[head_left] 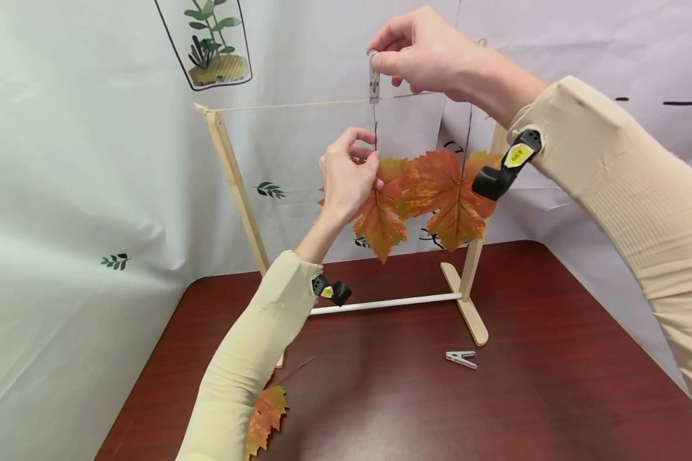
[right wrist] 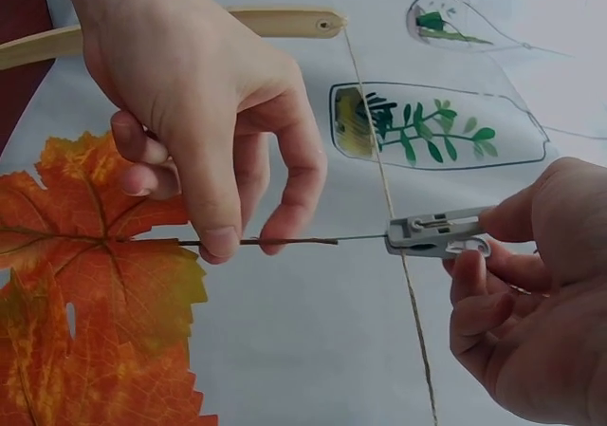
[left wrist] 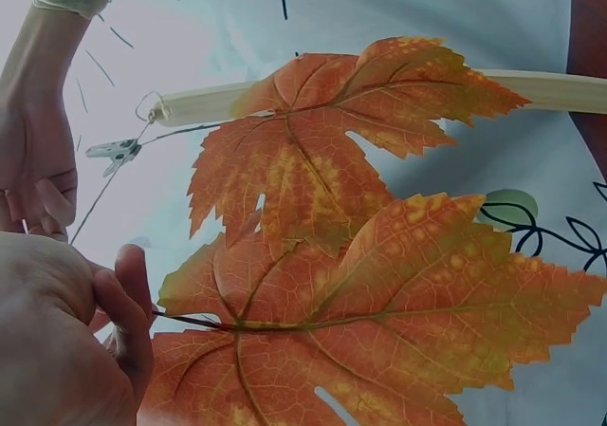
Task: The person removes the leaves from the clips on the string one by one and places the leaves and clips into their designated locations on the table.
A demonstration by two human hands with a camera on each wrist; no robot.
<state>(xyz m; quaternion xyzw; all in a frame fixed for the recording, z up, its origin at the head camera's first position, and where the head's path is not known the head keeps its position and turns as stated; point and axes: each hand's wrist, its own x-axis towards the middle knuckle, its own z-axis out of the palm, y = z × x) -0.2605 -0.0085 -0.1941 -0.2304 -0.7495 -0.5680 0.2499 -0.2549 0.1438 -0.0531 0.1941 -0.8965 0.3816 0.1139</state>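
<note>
My right hand point(head_left: 432, 54) pinches the handle end of a grey clothespin point(right wrist: 436, 231), whose nose sits at the twine point(head_left: 288, 104) strung across a wooden frame. From the clothespin a thin stem end runs down to an orange maple leaf point(head_left: 380, 224). My left hand point(head_left: 348, 169) pinches that leaf's dark stem point(right wrist: 285, 242) between thumb and finger, just below the clothespin. Beside it a second orange leaf point(left wrist: 294, 151) hangs from the twine by another clothespin point(left wrist: 114, 149). The far side of my left fingers is hidden in the head view.
On the dark red table point(head_left: 369, 384) lies a loose grey clothespin point(head_left: 461, 358). Another maple leaf point(head_left: 266, 416) lies at the front left, partly behind my left sleeve. The frame has wooden posts point(head_left: 236, 186) and a white lower bar point(head_left: 392, 303).
</note>
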